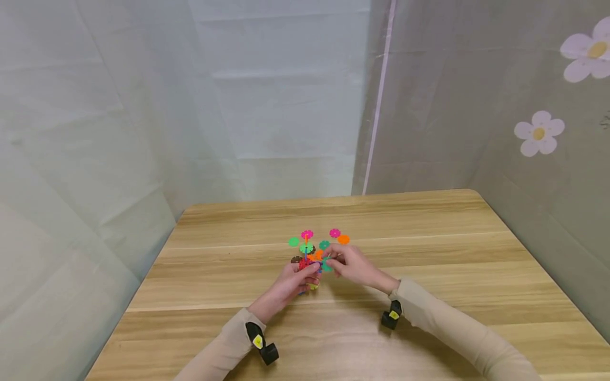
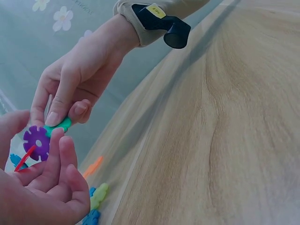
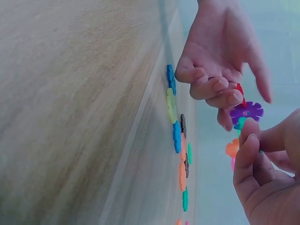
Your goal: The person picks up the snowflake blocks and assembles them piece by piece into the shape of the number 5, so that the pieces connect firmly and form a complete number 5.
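Observation:
My left hand [image 1: 292,280] holds a chain of joined plastic snowflake discs, its fingers curled beneath them. A red disc [image 2: 25,158], seen edge-on, meets the purple disc [image 2: 37,143] above those fingers. From the right, my right hand [image 1: 355,266] pinches a teal-green disc [image 2: 58,126] between thumb and fingers, at the rim of the purple one. Whether their slots are interlocked is hidden by the fingertips. In the head view, a green disc [image 1: 307,248] and a pink disc [image 1: 307,234] rise in a line above the left hand.
Loose discs lie on the wooden table [image 1: 429,227] beyond the hands, including a light-green disc [image 1: 293,242], a magenta disc [image 1: 335,233] and an orange disc [image 1: 343,239]. Near the left hand lie a yellow disc [image 3: 171,105] and blue ones. Pale curtains [image 1: 286,106] hang behind.

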`<state>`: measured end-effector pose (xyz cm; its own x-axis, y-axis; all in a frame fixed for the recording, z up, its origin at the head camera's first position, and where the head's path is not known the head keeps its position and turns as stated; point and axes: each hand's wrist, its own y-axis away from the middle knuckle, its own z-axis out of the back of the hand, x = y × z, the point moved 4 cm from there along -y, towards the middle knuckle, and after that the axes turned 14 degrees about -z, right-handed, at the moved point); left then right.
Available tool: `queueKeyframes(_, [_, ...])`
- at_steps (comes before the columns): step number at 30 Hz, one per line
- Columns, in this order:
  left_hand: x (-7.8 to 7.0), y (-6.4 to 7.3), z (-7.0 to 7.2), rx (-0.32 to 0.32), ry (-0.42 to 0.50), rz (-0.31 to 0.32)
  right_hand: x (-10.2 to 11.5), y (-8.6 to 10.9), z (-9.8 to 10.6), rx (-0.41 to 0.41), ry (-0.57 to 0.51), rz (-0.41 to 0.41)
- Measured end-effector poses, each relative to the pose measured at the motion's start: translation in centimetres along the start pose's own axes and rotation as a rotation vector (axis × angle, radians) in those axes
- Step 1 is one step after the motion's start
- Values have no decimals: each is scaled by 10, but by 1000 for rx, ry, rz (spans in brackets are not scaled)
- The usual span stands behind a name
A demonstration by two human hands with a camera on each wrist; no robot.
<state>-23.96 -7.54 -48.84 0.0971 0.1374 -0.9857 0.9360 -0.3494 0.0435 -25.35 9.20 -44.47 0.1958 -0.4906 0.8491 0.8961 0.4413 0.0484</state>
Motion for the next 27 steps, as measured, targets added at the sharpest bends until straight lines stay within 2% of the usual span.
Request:
queueKeyframes(4, [1, -2, 0, -20, -1, 10, 1, 1, 1, -4, -4, 8])
queueKeyframes(10, [2, -2, 2, -4, 9, -6, -1, 0, 1, -22, -4, 17])
queueKeyframes(15, [0, 0, 3, 19, 12, -52, -1, 1, 1, -49, -51, 0])
queueKeyframes(22, [-5, 3, -1, 66, -9, -153, -1, 4, 1, -45, -83, 14])
queueKeyframes(27, [-5, 5, -1, 99, -16, -174, -3, 4, 0, -19, -105, 30])
